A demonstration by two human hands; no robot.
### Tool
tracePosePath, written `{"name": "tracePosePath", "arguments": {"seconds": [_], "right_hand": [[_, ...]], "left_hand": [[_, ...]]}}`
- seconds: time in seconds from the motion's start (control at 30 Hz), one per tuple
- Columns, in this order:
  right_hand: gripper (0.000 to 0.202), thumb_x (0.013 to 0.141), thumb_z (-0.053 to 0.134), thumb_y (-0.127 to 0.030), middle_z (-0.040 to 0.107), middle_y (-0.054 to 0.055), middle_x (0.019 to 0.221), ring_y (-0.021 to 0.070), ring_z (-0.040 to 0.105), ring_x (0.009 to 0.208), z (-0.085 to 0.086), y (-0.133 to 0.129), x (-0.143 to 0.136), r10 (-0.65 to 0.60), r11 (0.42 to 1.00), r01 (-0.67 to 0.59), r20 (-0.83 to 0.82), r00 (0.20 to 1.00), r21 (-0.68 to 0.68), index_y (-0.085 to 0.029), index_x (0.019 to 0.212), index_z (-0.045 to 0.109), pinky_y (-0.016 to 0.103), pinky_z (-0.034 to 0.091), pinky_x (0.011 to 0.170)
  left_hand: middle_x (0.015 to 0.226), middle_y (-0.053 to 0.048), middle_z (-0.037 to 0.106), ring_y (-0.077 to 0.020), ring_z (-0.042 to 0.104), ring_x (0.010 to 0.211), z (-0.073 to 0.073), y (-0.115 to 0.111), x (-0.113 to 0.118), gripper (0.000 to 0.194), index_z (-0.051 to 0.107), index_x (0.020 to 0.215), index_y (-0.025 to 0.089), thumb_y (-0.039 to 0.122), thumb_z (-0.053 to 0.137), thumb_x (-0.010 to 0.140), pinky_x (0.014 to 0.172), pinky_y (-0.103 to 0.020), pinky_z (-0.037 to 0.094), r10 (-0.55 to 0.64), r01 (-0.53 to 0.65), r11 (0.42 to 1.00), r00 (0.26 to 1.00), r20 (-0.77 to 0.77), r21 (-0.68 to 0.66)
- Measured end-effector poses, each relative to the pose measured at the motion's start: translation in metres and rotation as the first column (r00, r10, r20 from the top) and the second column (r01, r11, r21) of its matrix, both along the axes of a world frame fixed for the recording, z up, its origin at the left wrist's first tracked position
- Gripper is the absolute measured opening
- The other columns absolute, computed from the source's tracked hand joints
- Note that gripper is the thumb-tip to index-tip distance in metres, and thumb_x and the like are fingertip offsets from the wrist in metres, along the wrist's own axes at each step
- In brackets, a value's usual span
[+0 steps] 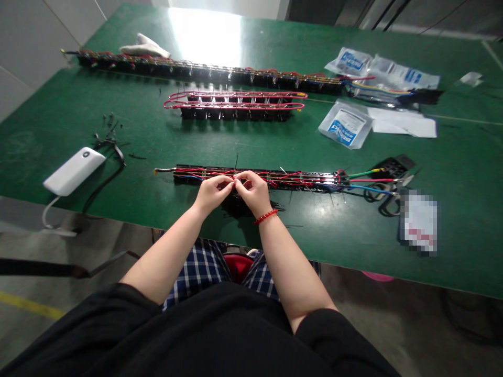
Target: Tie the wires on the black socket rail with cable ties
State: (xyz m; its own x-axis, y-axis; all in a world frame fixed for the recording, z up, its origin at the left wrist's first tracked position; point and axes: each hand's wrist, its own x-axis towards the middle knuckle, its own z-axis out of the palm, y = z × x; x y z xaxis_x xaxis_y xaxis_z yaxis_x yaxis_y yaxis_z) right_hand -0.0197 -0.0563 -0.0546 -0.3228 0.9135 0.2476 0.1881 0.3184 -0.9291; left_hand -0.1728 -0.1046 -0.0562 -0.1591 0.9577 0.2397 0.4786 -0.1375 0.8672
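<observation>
A long black strip [314,180] with red, yellow and blue wires lies across the green table in front of me. My left hand [214,192] and my right hand [252,192] meet over its left half, fingertips pinched close together at the wires. What the fingertips hold is too small to make out. A thin dark tie end [237,160] sticks up just behind them. Green, red and blue leads [369,187] run out of the strip's right end. Beneath my hands, near the table's front edge, is a pile of thin black ties [238,206].
Behind lie a wired strip [220,74] and a shorter block with looped red wire [236,107]. A white power bank [74,171] and black scraps are left. Plastic packets [346,125], scissors [389,205] and a blurred-out packet [419,222] lie right. A white glove [144,47] is back left.
</observation>
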Motion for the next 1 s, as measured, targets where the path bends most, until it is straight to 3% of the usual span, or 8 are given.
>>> {"name": "tracePosePath", "arguments": {"seconds": [0.33, 0.7, 1.0], "right_hand": [[0.008, 0.082, 0.063, -0.027, 0.074, 0.003, 0.094, 0.0154, 0.066, 0.078, 0.001, 0.0003, 0.0005, 0.015, 0.999, -0.015, 0.011, 1.0, -0.029, -0.022, 0.086, 0.068, 0.027, 0.053, 0.067], [0.009, 0.085, 0.061, -0.028, 0.073, 0.002, 0.092, 0.0124, 0.059, 0.065, 0.0016, -0.0009, 0.0002, 0.012, 0.999, -0.011, 0.017, 1.0, -0.037, -0.022, 0.086, 0.067, 0.026, 0.05, 0.061], [0.008, 0.084, 0.06, -0.025, 0.073, 0.003, 0.093, 0.0141, 0.063, 0.072, 0.0005, -0.0005, -0.0006, 0.012, 1.0, -0.012, -0.002, 1.0, -0.022, -0.022, 0.085, 0.067, 0.027, 0.051, 0.065]], "left_hand": [[0.089, -0.003, 0.078, -0.0161, 0.072, 0.078, -0.0009, 0.0003, -0.0007, 0.016, 0.075, 0.089, 0.02, 0.032, 0.065, 0.086, 0.072, -0.025, 0.056, 0.001, -0.001, 1.0, 1.0, -0.015, -0.002], [0.088, -0.003, 0.078, -0.0163, 0.072, 0.077, 0.0026, -0.0001, 0.0007, 0.016, 0.075, 0.087, 0.02, 0.032, 0.065, 0.085, 0.07, -0.025, 0.056, 0.005, -0.005, 1.0, 1.0, 0.0, -0.015], [0.087, -0.003, 0.078, -0.016, 0.071, 0.076, 0.0001, 0.001, 0.0001, 0.016, 0.074, 0.086, 0.019, 0.032, 0.064, 0.085, 0.069, -0.025, 0.055, 0.003, -0.003, 1.0, 1.0, -0.004, -0.008]]}}
